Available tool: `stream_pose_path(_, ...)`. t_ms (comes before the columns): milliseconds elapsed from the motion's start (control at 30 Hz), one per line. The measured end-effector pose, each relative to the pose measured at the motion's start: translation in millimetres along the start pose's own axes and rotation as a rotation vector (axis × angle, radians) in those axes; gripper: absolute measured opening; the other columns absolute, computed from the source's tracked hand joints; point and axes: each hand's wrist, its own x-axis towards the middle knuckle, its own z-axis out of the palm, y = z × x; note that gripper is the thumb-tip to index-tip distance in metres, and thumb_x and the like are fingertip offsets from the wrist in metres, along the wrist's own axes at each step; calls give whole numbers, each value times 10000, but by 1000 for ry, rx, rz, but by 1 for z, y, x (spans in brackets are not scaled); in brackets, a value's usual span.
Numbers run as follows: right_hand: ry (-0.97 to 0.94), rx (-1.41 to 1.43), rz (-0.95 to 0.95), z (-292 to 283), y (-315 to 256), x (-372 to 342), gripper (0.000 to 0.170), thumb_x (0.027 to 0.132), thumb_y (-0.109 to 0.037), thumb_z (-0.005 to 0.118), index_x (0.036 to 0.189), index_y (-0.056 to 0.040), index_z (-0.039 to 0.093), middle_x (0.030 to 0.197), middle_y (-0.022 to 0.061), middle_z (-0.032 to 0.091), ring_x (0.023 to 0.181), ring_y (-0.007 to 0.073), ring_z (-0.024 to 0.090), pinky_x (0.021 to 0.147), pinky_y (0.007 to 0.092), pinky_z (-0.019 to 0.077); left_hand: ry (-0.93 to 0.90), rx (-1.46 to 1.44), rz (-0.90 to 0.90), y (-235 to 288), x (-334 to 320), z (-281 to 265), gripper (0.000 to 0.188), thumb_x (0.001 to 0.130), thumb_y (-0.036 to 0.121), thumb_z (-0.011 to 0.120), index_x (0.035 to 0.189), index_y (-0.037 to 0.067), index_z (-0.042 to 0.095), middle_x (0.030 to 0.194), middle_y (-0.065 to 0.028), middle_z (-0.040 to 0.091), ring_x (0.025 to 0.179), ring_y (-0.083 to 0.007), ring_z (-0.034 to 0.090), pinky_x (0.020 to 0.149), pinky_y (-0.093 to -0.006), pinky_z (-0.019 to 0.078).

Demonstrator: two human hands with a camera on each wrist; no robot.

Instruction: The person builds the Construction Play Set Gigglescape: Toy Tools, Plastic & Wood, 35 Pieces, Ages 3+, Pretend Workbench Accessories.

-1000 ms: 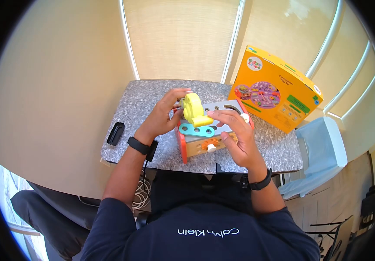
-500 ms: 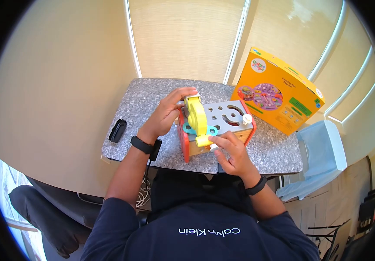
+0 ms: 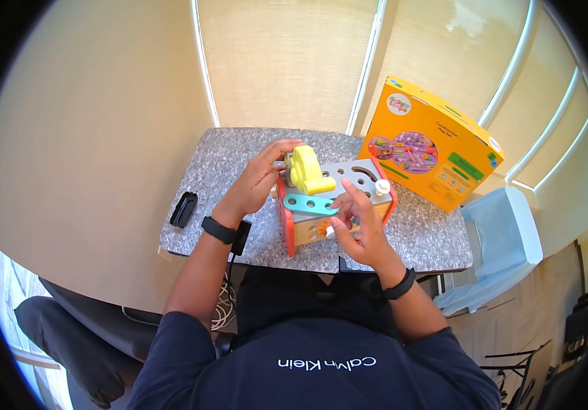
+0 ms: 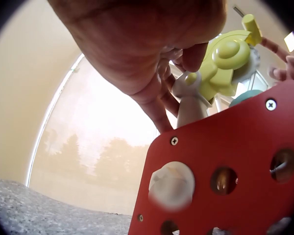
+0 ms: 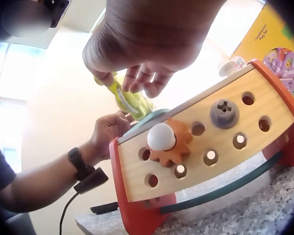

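Note:
On the toy workbench (image 3: pixel 297 222) a yellow toy circular saw (image 3: pixel 305 171) is hinged to a light grey post (image 4: pixel 192 107) at the left end. My left hand (image 3: pixel 256 179) grips that post, thumb and fingers on either side of it. The saw stands tilted up, its handle (image 3: pixel 319 186) pointing right. My right hand (image 3: pixel 364 232) is just right of the handle, index finger extended with its tip at the handle's end. Below the saw lies a teal strip (image 3: pixel 301 203) with holes. An orange gear (image 5: pixel 179 147) with a white knob (image 5: pixel 161 136) sits on the bench's front.
A yellow play set box (image 3: pixel 430 150) stands at the back right of the speckled grey table (image 3: pixel 226 154). A black case (image 3: pixel 183 210) lies at the left. Beyond the right edge is a chair with a light blue cover (image 3: pixel 502 239). A white knob (image 3: pixel 382 186) tops the bench's right end.
The saw swung down toward the front with my right hand at its handle, then came back up. My right fingers have moved up with it. My left hand stays at the post.

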Motion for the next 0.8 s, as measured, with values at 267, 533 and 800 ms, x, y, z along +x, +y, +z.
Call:
stream_pose_path(267, -384, -372, -143, -8, 11, -32, 190, 873, -153, 717, 734, -62, 627, 698, 86, 586, 659, 299, 629, 583, 398, 482, 160, 592, -471, -14, -54, -60, 556, 936, 176, 653, 1464, 51, 532, 1425, -224, 604, 1290, -358, 608, 1086, -458, 488)
stream_pose_path(533, -584, -434, -5, -20, 43, -71, 246, 917, -222, 675, 722, -80, 626, 677, 91, 601, 648, 313, 647, 578, 436, 496, 14, 1070, -1230, -57, -162, -119, 555, 862, 447, 786, 1184, 7, 685, 1222, -263, 684, 1133, -428, 663, 970, -510, 534)
stream_pose_path(800, -504, -442, -107, -12, 30, -63, 226, 883, -191, 714, 713, -78, 616, 651, 78, 574, 611, 304, 626, 552, 424, 477, 140, 1087, -1063, -52, -177, -112, 315, 987, 304, 663, 1123, 24, 706, 1162, -237, 674, 1112, -436, 647, 949, -513, 520)
